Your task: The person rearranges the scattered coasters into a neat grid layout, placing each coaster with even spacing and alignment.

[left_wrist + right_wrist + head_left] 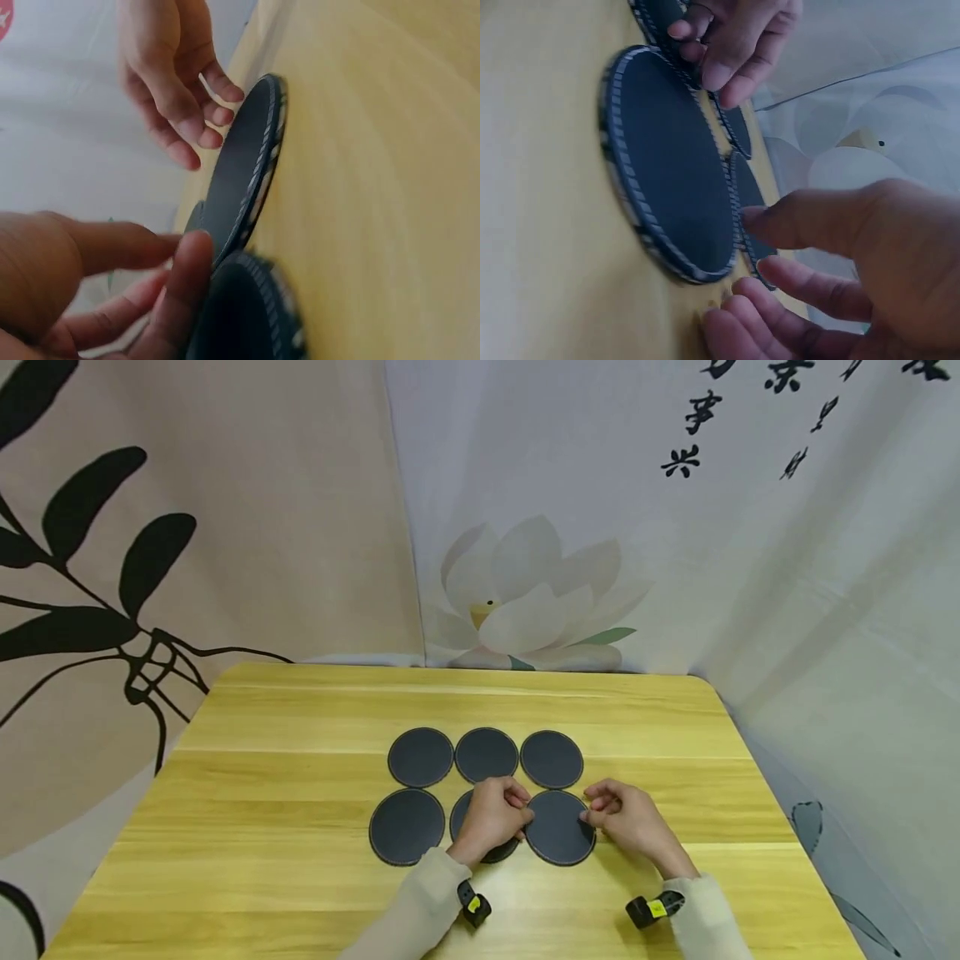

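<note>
Black round coasters with stitched rims lie on the table in two rows of three. My left hand is over the front middle coaster, hiding much of it. Its thumb and fingertips are at the left edge of the front right coaster. At that coaster's right edge is my right hand, its thumb tip overlapping the rim and its other fingers loosely bent beside it. In the right wrist view, the coaster lies flat between both hands. Neither hand has its fingers curled round it.
The back row holds a left coaster, a middle coaster and a right coaster. A front left coaster lies left of my left hand. Behind the wooden table hangs a printed curtain.
</note>
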A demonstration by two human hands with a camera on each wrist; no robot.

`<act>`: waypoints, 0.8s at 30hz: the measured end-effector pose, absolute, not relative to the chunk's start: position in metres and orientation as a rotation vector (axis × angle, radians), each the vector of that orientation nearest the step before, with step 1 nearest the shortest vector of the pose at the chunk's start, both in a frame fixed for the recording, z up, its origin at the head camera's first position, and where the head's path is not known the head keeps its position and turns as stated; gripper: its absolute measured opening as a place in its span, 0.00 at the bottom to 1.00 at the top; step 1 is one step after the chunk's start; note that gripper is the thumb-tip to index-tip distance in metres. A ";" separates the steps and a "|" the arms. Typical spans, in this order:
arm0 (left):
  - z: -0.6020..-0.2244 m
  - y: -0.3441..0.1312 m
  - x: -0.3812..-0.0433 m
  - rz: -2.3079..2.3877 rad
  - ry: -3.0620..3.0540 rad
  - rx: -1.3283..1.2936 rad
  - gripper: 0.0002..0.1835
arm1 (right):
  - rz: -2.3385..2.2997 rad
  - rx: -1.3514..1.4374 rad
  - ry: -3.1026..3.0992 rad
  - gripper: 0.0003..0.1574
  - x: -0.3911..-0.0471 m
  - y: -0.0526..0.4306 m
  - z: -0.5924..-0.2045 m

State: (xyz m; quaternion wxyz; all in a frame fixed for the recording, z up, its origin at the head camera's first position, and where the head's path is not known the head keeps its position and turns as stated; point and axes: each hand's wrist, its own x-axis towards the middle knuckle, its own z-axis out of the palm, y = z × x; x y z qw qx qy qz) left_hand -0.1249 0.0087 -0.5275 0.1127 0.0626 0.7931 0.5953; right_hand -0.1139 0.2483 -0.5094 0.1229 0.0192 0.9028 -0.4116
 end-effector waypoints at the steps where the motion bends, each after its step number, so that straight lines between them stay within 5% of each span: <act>1: -0.527 0.006 -0.126 1.754 2.309 0.195 0.08 | -1.185 0.031 2.649 0.17 -0.116 0.249 -0.508; 14: -0.501 -0.062 -0.161 1.626 2.666 0.422 0.21 | -1.164 -0.305 2.843 0.28 -0.147 0.268 -0.481; 24: -0.492 -0.129 -0.173 1.300 2.986 0.492 0.42 | -0.989 -0.342 3.043 0.45 -0.161 0.293 -0.476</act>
